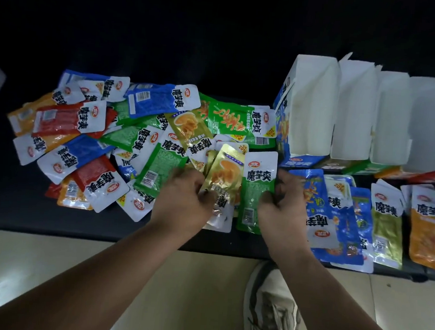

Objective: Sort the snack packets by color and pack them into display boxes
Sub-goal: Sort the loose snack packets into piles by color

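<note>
A jumbled heap of snack packets [104, 141] in blue, green, red, orange and gold covers the left and middle of a black table [15, 210]. My left hand [183, 201] pinches a gold packet [227, 173] at the heap's near edge. My right hand [280, 205] grips the right edge of a green packet [255, 190] beside it. To the right lie sorted piles: blue packets [334, 214], a gold-green packet [387, 225] and an orange packet [430, 228]. Behind them stand several open white display boxes [315, 107], whose insides look empty.
The table's front edge runs just under my wrists, with pale floor tiles [49, 269] below it. My shoe [271, 305] shows on the floor under my right arm. The far side of the table is dark.
</note>
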Available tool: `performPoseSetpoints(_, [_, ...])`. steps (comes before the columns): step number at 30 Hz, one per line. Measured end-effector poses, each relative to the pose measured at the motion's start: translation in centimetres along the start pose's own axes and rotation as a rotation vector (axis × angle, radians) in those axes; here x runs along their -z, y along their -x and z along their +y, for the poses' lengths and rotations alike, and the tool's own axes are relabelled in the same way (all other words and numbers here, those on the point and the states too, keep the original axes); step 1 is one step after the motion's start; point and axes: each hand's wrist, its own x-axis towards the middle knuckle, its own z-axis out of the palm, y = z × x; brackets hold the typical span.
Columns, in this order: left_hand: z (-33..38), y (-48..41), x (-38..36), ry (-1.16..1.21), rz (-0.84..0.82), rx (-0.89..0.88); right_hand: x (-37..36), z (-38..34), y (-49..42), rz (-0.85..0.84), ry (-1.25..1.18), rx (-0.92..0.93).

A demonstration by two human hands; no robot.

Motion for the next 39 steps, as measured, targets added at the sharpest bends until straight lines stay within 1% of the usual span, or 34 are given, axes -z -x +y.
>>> performPoseSetpoints(2, [-0.4, -0.4, -0.6, -0.232, 0.023, -0.086, -0.4, 0.0, 0.2, 0.008, 0.038, 0.012])
performPoseSetpoints(4, [-0.2, -0.6, -0.9, -0.286, 0.046, -0.108, -0.8, 0.1, 0.3, -0.008, 0.088, 0.018])
performPoseSetpoints(7, [0.9, -0.6, -1.0, -0.199, 0.035, -0.021, -0.6, 0.2, 0.4, -0.007, 0.086, 0.014])
performPoseSetpoints(8, [1.3, -0.5, -0.9, -0.128, 0.003, 0.035, -0.4, 0.1, 0.4, -0.002, 0.073, 0.014])
performPoseSetpoints(11, [2.2, -0.6, -0.6, 0.235, -0.107, 0.25, 0.2, 0.3, 0.2, -0.031, 0.035, -0.003])
performPoseSetpoints(12, [2.6, -0.5, -0.5, 0.317, -0.142, 0.274, 0.3, 0.4, 0.1, -0.037, 0.033, -0.006])
performPoseSetpoints(13, [2.7, -0.4, -0.5, 0.345, -0.183, 0.267, 0.4, 0.5, 0.1, -0.039, 0.025, -0.014])
performPoseSetpoints(15, [3.3, 0.0, -0.4, 0.314, -0.255, 0.24, 0.3, 0.1, 0.3, -0.055, 0.009, -0.044])
performPoseSetpoints(18, [4.5, 0.5, 0.2, 0.282, -0.289, 0.232, 0.7, -0.6, 1.0, -0.104, -0.024, -0.048])
performPoseSetpoints(20, [5.8, 1.1, 0.8, 0.282, -0.279, 0.204, 1.7, -1.5, 1.6, -0.155, -0.092, -0.035])
performPoseSetpoints(23, [8.0, 2.3, 1.5, 0.286, -0.223, 0.206, 3.7, -3.0, 2.7, -0.227, -0.212, -0.03])
performPoseSetpoints(26, [10.8, 3.4, 1.5, 0.276, -0.234, 0.179, 5.9, -2.9, 3.9, -0.172, -0.245, 0.029])
performPoseSetpoints(31, [14.3, 5.7, -0.8, 0.368, -0.345, 0.156, 10.7, -2.4, 5.2, -0.059, -0.343, -0.068])
performPoseSetpoints(35, [14.1, 6.6, -2.4, 0.307, -0.401, 0.222, 11.7, -1.3, 5.7, 0.003, -0.235, -0.131])
performPoseSetpoints(39, [11.9, 6.4, -1.4, 0.267, -0.324, 0.309, 9.9, -0.8, 5.4, -0.057, -0.151, -0.184])
